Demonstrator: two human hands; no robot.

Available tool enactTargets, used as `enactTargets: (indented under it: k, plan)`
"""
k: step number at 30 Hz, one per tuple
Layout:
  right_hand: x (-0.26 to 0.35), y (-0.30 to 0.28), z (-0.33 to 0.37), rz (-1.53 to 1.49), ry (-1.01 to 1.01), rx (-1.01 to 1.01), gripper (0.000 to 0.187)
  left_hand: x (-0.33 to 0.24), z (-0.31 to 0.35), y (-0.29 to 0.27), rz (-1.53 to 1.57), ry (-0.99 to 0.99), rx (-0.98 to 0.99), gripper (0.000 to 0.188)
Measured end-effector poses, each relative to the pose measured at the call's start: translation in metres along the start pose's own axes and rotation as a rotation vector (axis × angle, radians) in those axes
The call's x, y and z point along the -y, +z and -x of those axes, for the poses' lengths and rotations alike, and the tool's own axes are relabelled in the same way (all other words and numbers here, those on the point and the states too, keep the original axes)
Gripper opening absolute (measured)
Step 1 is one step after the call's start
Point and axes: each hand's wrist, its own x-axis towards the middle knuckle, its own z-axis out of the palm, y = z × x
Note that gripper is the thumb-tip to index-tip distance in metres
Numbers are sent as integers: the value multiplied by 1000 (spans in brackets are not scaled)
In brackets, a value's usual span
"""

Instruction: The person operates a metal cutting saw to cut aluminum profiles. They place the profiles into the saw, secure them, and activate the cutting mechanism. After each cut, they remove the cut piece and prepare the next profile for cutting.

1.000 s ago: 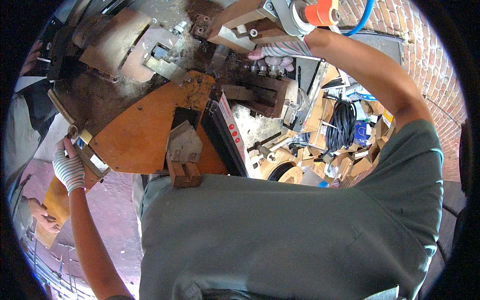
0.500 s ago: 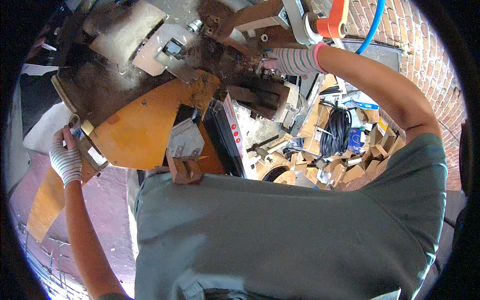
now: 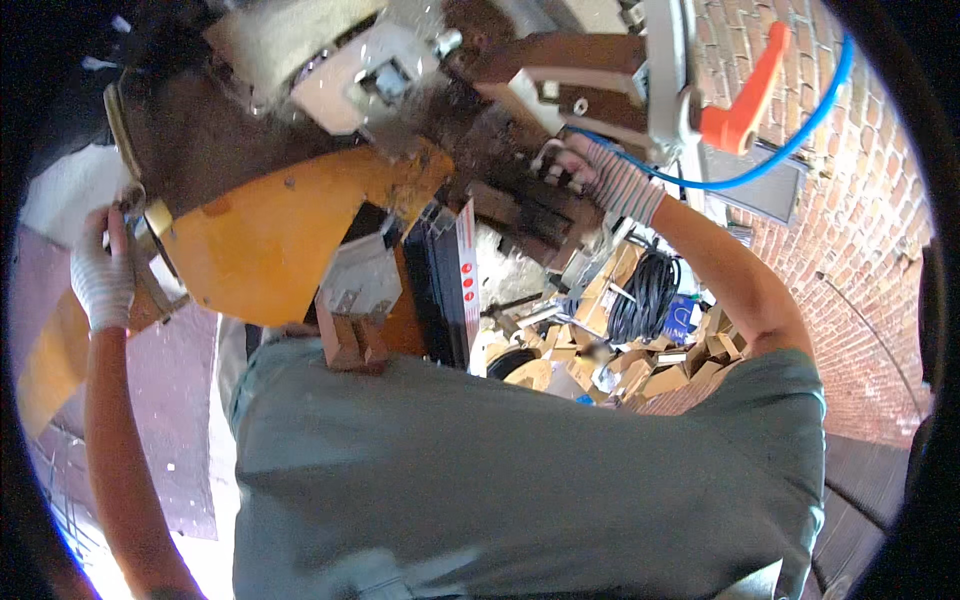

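Note:
My left hand [image 3: 102,275], in a striped glove, reaches the left edge of a machine. Its fingers are closed around a small round metal piece [image 3: 132,197] at the end of a brass-coloured rail [image 3: 125,135]. My right hand [image 3: 622,185], in a striped glove with bare-looking fingertips, is at the machine's dark, greasy metal block [image 3: 535,220]. Those fingers curl in at small fittings on the block; what they grip is hidden. Between my hands spread a brown plate [image 3: 220,165] and a yellow-orange plate [image 3: 275,245] of the machine.
A blue hose [image 3: 765,180] and an orange lever [image 3: 750,100] stand near my right forearm. Below it lie a coil of black cable [image 3: 643,295] and several cardboard boxes [image 3: 680,375]. A wooden block [image 3: 350,342] juts out close to my body. A brick wall [image 3: 850,250] rises at right.
The whole view has shifted and tilted. My right hand has turned, its fingers now curled at the block's fittings, and the blue hose crosses beside it. My left hand stays at the round metal piece.

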Motion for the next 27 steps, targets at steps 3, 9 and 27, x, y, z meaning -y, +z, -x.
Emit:
enactTargets:
  k: [3,9,27]
  plan:
    - [-1,-1,-11,3,-12,78,18,-2,-3,0,54,-18,35,39]
    - [0,-20,-16,1071,-513,261,26,1,-4,-1,4,-15,43,36]
    - [50,53,37,1028,7,243,58,14,-3,8,1,76,-54,35]
